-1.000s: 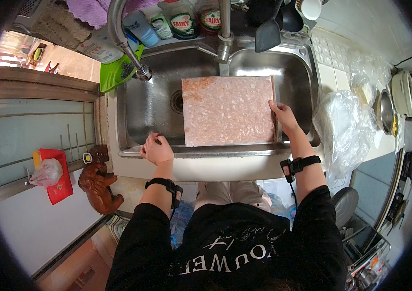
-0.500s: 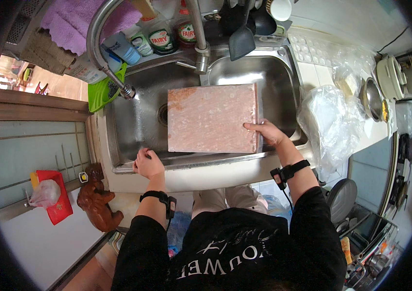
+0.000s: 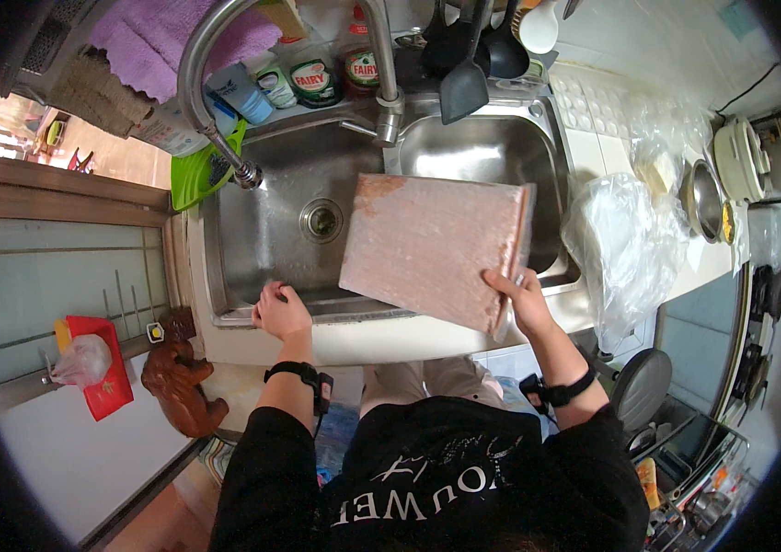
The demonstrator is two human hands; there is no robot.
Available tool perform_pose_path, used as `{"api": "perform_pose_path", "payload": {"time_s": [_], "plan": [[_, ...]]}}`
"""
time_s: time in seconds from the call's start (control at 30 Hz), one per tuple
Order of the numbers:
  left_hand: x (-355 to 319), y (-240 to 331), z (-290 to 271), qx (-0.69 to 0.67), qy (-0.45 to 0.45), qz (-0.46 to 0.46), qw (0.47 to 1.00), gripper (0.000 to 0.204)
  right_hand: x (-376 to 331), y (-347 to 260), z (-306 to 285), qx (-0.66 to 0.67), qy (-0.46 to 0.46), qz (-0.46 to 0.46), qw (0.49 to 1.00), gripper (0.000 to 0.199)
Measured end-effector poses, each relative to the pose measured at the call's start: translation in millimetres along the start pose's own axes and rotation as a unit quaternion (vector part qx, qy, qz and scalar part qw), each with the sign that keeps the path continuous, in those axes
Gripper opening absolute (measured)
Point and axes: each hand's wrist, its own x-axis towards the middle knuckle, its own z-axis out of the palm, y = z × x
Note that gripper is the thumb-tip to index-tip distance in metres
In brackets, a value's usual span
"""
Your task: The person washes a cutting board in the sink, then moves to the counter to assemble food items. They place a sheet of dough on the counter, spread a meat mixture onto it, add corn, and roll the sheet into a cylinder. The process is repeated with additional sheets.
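Far to your left, a red packet (image 3: pixel 101 368) lies on the sill, and a brown wooden dog figure (image 3: pixel 181 391) stands just beside the desk edge (image 3: pixel 390 339). A green dustpan-shaped scoop (image 3: pixel 195 170) leans at the sink's left rim.

Your left hand (image 3: pixel 282 313) rests on the front rim of the sink (image 3: pixel 252 239), fingers (image 3: pixel 271 294) curled over the edge and holding nothing but the rim itself. It steadies you, yet the steel there looks wet, so a slip seems possible.

Above the basin the curved tap (image 3: pixel 211 83) arches over, its spout near the drain (image 3: pixel 321 219). The pinkish cutting board (image 3: pixel 432 244) hangs tilted over the divide between the two basins, clear of the bottom, with its far corner close to the tap's base.

Your right hand (image 3: pixel 519 299) carries that board alone, fingers (image 3: pixel 501 281) closed around its near right corner. That is a thin grip on a broad, likely wet slab: the weight sits well away from your hand, so it could twist out and drop into the sink. Swinging it could also knock the black spatula (image 3: pixel 464 87) hanging behind, or brush the clear plastic bag (image 3: pixel 625 244) on the desk at your right.
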Motion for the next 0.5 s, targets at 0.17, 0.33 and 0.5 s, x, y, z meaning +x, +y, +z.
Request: {"api": "perform_pose_path", "payload": {"time_s": [0.17,0.33,0.5], "plan": [[0,1,-2,-0.011,-0.003,0.006,1.000,0.019,-52,-9,-25,0.013,0.093,-0.018,0.995,0.018],[-1,3,-4,-0.011,0.001,0.005,1.000,0.020,-81,-21,-46,0.051,0.166,-0.037,0.984,0.019],[0,4,-6,-0.019,-0.002,0.001,1.000,0.020,-80,-36,-52,0.064,0.209,-0.046,0.975,0.024]]}}
